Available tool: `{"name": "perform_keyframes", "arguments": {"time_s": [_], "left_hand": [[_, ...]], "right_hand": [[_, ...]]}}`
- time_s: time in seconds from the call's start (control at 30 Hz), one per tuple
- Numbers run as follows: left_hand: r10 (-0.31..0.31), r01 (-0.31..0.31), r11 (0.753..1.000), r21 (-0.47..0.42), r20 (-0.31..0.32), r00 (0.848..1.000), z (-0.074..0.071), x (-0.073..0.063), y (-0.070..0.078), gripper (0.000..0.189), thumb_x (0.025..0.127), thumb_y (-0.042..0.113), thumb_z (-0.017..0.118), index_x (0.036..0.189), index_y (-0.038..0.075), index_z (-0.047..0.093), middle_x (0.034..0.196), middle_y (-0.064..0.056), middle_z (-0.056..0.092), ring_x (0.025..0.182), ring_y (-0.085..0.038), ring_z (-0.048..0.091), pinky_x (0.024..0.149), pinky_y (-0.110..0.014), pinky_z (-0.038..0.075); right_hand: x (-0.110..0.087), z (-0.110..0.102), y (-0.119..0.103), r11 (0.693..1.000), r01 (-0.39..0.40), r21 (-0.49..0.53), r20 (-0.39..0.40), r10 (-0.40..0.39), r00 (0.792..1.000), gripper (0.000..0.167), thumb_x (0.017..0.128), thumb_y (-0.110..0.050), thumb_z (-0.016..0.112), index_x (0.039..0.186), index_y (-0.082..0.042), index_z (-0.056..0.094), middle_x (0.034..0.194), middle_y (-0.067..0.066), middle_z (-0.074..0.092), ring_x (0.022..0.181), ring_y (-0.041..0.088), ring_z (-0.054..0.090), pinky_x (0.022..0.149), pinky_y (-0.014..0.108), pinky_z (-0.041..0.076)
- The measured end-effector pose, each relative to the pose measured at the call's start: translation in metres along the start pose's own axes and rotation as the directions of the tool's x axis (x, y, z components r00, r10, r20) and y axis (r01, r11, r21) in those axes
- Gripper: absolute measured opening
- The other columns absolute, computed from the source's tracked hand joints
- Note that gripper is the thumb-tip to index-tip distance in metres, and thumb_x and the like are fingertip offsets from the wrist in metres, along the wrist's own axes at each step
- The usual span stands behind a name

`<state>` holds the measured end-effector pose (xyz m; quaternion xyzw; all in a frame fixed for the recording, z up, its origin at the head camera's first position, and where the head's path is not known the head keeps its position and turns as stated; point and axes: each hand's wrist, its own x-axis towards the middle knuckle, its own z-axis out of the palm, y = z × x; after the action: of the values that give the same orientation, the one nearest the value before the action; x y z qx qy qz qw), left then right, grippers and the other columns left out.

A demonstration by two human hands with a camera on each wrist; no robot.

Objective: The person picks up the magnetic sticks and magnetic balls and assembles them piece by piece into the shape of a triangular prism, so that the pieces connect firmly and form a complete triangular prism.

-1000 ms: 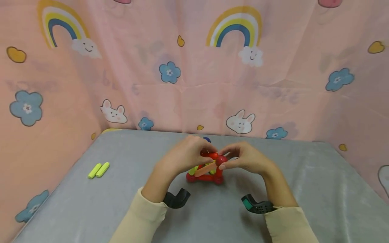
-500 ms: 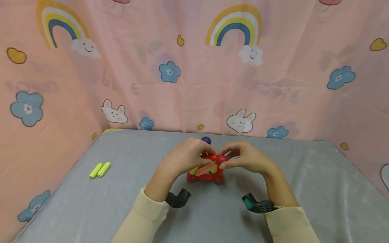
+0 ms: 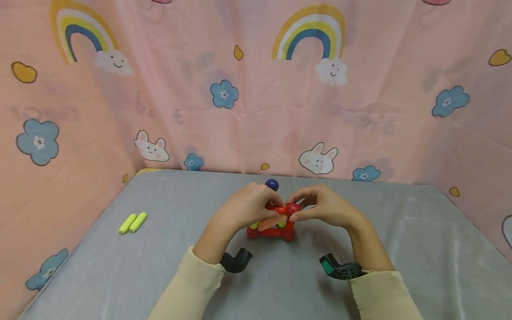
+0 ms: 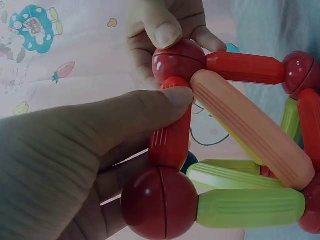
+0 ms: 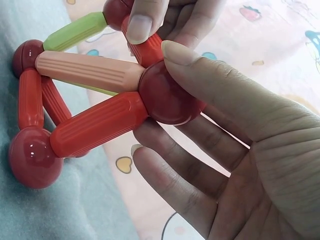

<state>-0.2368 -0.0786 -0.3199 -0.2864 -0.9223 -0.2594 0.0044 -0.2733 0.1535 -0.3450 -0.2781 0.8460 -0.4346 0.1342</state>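
A frame of magnetic rods and red balls stands on the grey table between the hands. My left hand [image 3: 248,205] pinches an upper red rod [image 4: 171,137] between thumb and fingers. My right hand [image 3: 331,208] holds the dark red corner ball [image 5: 172,92] at the rod's other end, thumb on top. From that ball a salmon rod [image 4: 252,127] slants down to a lower ball, and another red rod [image 5: 100,125] runs to a base ball [image 5: 36,157]. Light green rods [image 4: 250,208] form other sides. Part of the frame is hidden behind my left hand.
Two loose yellow-green rods [image 3: 133,223] lie side by side on the table's left. A blue ball [image 3: 272,185] shows just behind my left hand. A pink patterned cloth [image 3: 256,124] hangs beyond the table's back edge.
The red rod in my left hand has dipped slightly into line with the ball in my right hand. More of the blue ball shows. Both hands otherwise keep their place and grip.
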Motion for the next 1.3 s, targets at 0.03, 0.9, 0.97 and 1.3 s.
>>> {"name": "perform_keyframes", "arguments": {"time_s": [0.03,0.9,0.97,1.3], "left_hand": [[0.003,-0.003,1.0,0.001,0.0,1.0,0.0,0.0,0.0,0.014,0.088,0.019,0.079,0.102,0.015,0.081,0.09,0.004,0.076,0.08,-0.008,0.062,0.073,-0.017,0.054],[0.036,-0.033,0.998,-0.059,0.041,0.999,-0.007,-0.014,-0.004,0.025,0.087,0.017,0.08,0.112,0.013,0.075,0.107,0.0,0.074,0.098,-0.014,0.069,0.077,-0.018,0.057],[0.037,-0.034,0.998,-0.06,0.036,0.999,-0.006,-0.013,-0.003,0.024,0.088,0.017,0.079,0.111,0.013,0.076,0.107,0.0,0.072,0.099,-0.014,0.068,0.076,-0.018,0.057],[0.026,-0.025,0.995,-0.096,0.004,1.0,-0.007,-0.015,-0.017,0.019,0.091,0.019,0.076,0.109,0.013,0.075,0.104,0.001,0.073,0.093,-0.013,0.066,0.076,-0.021,0.057]], "right_hand": [[0.0,0.0,0.0,1.0,-0.004,0.001,-0.001,0.004,1.0,0.037,0.081,-0.03,0.085,0.114,-0.016,0.075,0.112,0.005,0.073,0.103,0.025,0.067,0.084,0.037,0.058],[0.008,0.005,0.01,0.998,-0.04,-0.051,-0.259,0.025,0.965,0.045,0.097,-0.03,0.069,0.138,-0.014,0.06,0.135,0.013,0.066,0.125,0.039,0.062,0.097,0.049,0.057],[0.009,0.008,0.01,0.998,-0.04,-0.044,-0.285,0.025,0.958,0.043,0.097,-0.029,0.068,0.136,-0.012,0.061,0.134,0.014,0.066,0.123,0.039,0.064,0.096,0.049,0.057],[0.011,0.01,0.008,0.998,-0.023,-0.065,-0.295,0.003,0.955,0.039,0.099,-0.027,0.066,0.133,-0.01,0.063,0.137,0.014,0.063,0.122,0.039,0.065,0.095,0.049,0.058]]}}
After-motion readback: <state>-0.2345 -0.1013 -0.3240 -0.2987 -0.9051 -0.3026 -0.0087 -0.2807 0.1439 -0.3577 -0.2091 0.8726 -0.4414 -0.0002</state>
